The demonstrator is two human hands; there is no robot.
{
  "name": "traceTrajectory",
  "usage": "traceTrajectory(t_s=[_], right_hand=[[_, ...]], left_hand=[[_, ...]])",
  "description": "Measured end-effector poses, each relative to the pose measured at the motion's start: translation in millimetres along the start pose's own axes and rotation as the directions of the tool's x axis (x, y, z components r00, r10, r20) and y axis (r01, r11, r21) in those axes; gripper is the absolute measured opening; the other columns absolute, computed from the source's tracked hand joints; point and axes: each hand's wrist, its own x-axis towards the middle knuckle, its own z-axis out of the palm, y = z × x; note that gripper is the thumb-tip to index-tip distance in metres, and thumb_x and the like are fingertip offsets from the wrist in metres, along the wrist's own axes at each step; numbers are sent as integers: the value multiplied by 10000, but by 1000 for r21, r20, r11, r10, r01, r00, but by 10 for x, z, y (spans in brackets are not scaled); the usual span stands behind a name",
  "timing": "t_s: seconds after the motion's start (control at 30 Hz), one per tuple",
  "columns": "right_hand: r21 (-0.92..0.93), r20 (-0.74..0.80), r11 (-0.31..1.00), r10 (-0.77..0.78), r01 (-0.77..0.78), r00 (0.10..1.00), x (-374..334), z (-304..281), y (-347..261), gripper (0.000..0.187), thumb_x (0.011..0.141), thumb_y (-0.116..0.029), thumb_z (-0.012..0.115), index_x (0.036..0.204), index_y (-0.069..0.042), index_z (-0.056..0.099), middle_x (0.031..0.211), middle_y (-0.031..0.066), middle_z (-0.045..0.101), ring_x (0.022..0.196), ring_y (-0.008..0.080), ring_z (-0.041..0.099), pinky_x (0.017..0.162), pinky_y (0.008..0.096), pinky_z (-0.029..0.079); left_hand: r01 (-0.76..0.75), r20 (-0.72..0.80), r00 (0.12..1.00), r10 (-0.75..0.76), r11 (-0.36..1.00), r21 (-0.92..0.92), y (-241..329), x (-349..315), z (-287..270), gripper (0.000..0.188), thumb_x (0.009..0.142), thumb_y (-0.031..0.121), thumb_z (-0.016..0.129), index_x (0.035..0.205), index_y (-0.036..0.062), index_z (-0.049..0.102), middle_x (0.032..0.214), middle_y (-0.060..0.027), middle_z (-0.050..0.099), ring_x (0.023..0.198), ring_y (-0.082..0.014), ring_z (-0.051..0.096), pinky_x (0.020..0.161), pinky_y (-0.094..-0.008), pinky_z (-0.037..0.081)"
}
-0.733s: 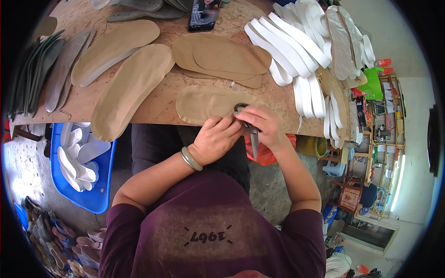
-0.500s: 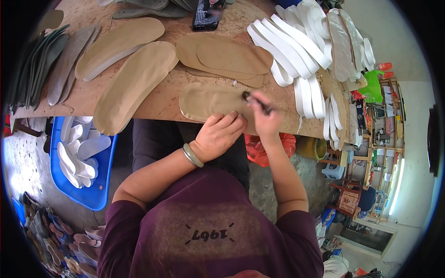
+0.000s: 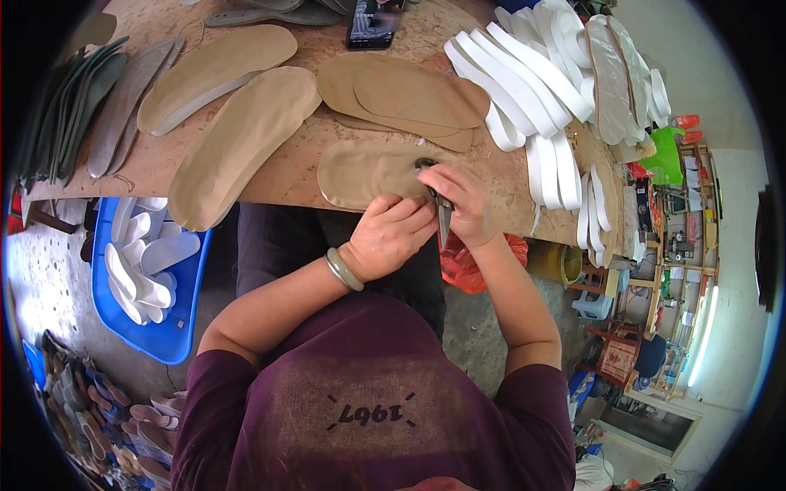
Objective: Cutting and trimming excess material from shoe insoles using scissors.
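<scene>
In front of me a tan-covered shoe sole [image 3: 360,173] lies on the table's near edge. My left hand [image 3: 389,233] has its fingers bent over the sole's near rim, gripping it there. Just to the right, my right hand [image 3: 460,200] is closed round a pair of scissors [image 3: 444,219]. Their dark handle loops rest against the sole's upper face, and the metal blades point down toward me. The sole's right end is partly hidden behind my right hand. Two larger tan-covered soles, one long and slanting [image 3: 244,147], the other [image 3: 217,74] behind it, lie to the left.
Flat tan sheets [image 3: 401,94] lie behind the sole. White foam soles [image 3: 524,82] are piled at the right, grey ones [image 3: 78,119] at the far left. A phone [image 3: 373,24] leans at the back. A blue basket [image 3: 182,348] of white pieces stands below left, a red bag [image 3: 503,266] below right.
My right hand has moved slightly left and turned, so the scissors now point down toward me. My left hand keeps its hold on the sole. The whole view has shifted a little.
</scene>
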Motion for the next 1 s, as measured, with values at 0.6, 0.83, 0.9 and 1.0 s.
traceTrajectory(t_s=[0.6,0.83,0.9,1.0], right_hand=[[191,-5,982,8,-7,1000,66,98,80,280,773,-23,693,1053,-36,684,964,110,701,817,256,691,696,320,552],[878,-99,350,800,-327,592,34,124,124,206,917,-44,663,1115,10,649,909,101,701,804,149,678,743,298,559],[619,-10,671,526,-408,850,-34,-3,137,206,891,-24,669,1097,-26,672,895,80,700,786,155,672,746,301,553],[281,112,937,184,-209,976,176,-106,-28,248,828,7,684,1062,-74,702,912,84,705,798,208,683,750,308,549]], left_hand=[[2,-18,1000,-1,997,72,-30,-23,-46,354,775,170,591,1111,70,643,1130,-36,605,1107,-170,563,923,-312,428],[3,57,998,-14,981,195,-4,-52,-59,364,806,207,570,1151,91,592,1162,-30,585,1158,-163,532,936,-310,418],[-1,60,998,-11,981,194,-7,-45,-62,369,805,207,571,1154,92,594,1166,-29,584,1157,-166,532,939,-312,418],[-11,41,999,3,981,195,-43,-50,-34,385,803,209,574,1169,90,597,1175,-29,583,1162,-173,531,944,-316,418]])
